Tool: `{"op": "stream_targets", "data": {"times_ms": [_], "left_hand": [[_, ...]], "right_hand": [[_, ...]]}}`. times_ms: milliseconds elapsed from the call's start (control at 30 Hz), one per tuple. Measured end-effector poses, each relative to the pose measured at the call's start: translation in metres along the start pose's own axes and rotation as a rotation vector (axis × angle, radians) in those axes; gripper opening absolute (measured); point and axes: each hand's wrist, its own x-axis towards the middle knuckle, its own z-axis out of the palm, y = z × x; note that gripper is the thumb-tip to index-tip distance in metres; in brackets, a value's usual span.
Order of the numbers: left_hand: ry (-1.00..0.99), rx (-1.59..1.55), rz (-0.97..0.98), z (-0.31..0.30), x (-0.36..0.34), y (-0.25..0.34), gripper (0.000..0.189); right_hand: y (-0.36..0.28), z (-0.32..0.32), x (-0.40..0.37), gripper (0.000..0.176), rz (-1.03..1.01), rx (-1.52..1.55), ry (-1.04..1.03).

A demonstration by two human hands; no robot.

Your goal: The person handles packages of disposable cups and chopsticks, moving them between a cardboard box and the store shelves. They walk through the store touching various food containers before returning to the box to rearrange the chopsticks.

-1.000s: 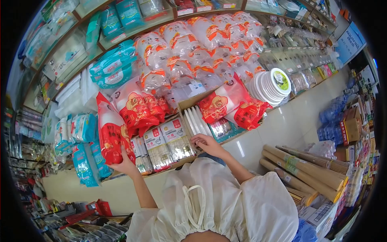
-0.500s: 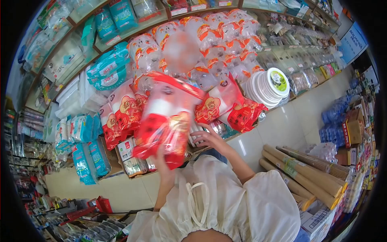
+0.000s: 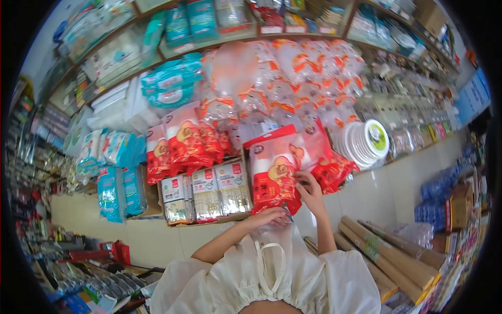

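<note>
A red-and-white plastic package (image 3: 274,175) leans among the goods in front of me, slightly tilted. My left hand (image 3: 272,216) is at its bottom edge, fingers bent and pressed together against it, with the fingertips partly hidden. At the package's lower right side, my right hand (image 3: 310,192) pinches the plastic with curled fingers. Behind it on the right lies another red package (image 3: 334,170). More red packages (image 3: 185,136) stand to the left, above an open carton of white-labelled packs (image 3: 219,191).
White stacked tubs (image 3: 361,144) stand to the right. Clear orange-marked packages (image 3: 298,63) fill the shelf behind, and teal packs (image 3: 172,83) sit at left. Long cardboard-coloured rolls (image 3: 387,256) lie low on the right. Pale floor tiles (image 3: 340,201) show beside the shelf.
The package has moved right and away from me, next to the other red package, uncovering the carton. My left hand has shifted right; my right hand has come onto the package's side.
</note>
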Motion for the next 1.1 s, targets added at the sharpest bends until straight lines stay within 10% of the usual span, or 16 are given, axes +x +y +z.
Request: {"op": "stream_targets", "data": {"times_ms": [333, 733, 833, 1100], "left_hand": [[0.372, -0.293, 0.316, -0.075, -0.088, -0.01, 0.03], [0.948, -0.51, 0.507, -0.116, -0.218, -0.073, 0.031], [0.969, -0.514, 0.562, -0.127, -0.233, -0.086, 0.032], [0.954, -0.45, 0.593, -0.14, -0.233, -0.063, 0.032]], "right_hand": [[-0.035, 0.116, 0.07, 0.043, -0.168, 0.014, -0.226], [0.023, 0.307, 0.192, 0.093, 0.16, -0.431, -0.459], [-0.019, 0.312, 0.178, 0.105, 0.4, -0.17, -0.566], [0.003, 0.36, 0.173, 0.11, 0.28, -0.578, -0.402]]}}
